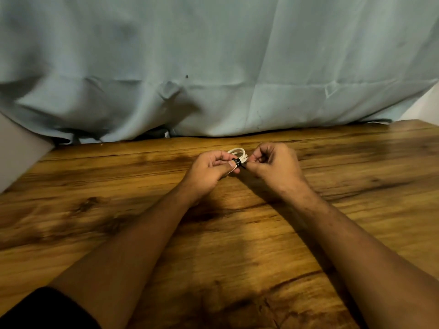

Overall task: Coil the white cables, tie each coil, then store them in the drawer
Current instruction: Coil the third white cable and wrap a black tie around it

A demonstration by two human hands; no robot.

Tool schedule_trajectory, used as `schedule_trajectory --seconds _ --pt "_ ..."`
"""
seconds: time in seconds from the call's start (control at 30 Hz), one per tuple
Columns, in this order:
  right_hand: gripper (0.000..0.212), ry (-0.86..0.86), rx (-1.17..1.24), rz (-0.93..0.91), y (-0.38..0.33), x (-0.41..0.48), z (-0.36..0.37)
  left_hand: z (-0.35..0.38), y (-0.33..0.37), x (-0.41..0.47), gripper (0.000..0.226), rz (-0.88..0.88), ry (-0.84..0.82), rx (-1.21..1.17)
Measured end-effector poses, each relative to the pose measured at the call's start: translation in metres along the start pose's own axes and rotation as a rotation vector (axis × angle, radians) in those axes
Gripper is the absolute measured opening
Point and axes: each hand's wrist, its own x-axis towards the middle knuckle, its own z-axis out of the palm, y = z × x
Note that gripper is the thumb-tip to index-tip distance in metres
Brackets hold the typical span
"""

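Observation:
A small coil of white cable (238, 152) is held just above the wooden table (142, 186), near its far middle. A black tie (237, 162) is wrapped around the coil. My left hand (210, 169) pinches the coil at the tie between thumb and fingers. My right hand (275, 166) is closed on the loose end of the black tie, right beside the coil. Most of the coil is hidden behind my fingers. No drawer is in view.
A pale blue curtain (213, 67) hangs along the table's far edge. A light wall or panel (16, 150) stands at the left, and another (425, 105) shows at the far right. A dark sleeve (47, 309) fills the bottom left corner.

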Motion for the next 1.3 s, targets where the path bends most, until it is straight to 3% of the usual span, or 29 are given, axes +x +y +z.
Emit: schedule_trajectory --seconds 0.27,0.77,1.0,1.3 --pt "0.016 0.080 -0.054 -0.020 -0.004 0.000 0.002 0.000 -0.001 0.000 0.016 0.017 -0.005 0.024" --pt "0.011 -0.045 -0.154 -0.119 -0.011 -0.004 -0.004 -0.001 -0.006 0.002 0.018 0.030 0.001 0.061" --pt "0.021 -0.068 -0.128 -0.167 -0.003 -0.001 -0.004 -0.002 -0.008 0.003 0.019 0.024 0.001 0.012" --pt "0.018 -0.100 -0.008 -0.124 -0.001 0.003 -0.006 -0.004 -0.007 0.004 0.014 -0.003 0.005 -0.003"
